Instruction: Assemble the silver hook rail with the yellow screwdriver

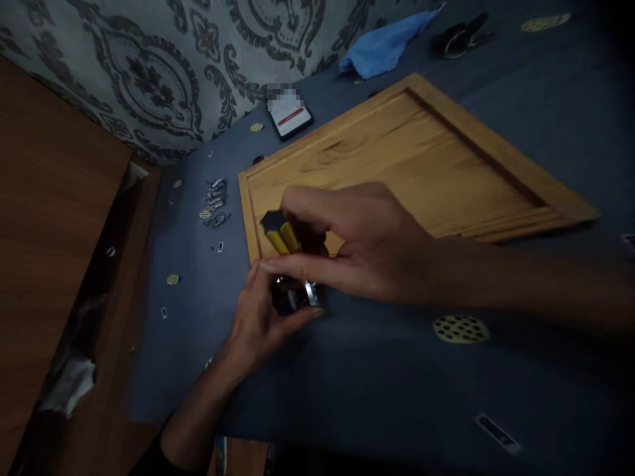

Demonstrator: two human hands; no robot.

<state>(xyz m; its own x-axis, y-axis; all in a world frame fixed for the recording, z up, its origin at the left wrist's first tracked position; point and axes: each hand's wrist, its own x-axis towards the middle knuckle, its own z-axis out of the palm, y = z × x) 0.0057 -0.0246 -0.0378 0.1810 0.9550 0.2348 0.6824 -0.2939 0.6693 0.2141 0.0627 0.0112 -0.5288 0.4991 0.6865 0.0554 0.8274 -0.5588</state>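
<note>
My right hand [364, 248] is closed around a yellow-and-black screwdriver handle [278, 235], held over the near left corner of a wooden cabinet door [426, 158] that lies flat on a blue patterned cloth. Just below it, my left hand [258, 317] pinches a small shiny metal fitting [296, 295] at the door's edge. The screwdriver's tip is hidden between the two hands.
Several small metal fittings [215, 202] lie on the blue cloth [377, 390] left of the door. A phone [289, 114] rests beyond the door's far corner, with a blue rag [381, 46] and a dark tool [461, 38] farther back. Brown wooden furniture [54, 218] stands at the left.
</note>
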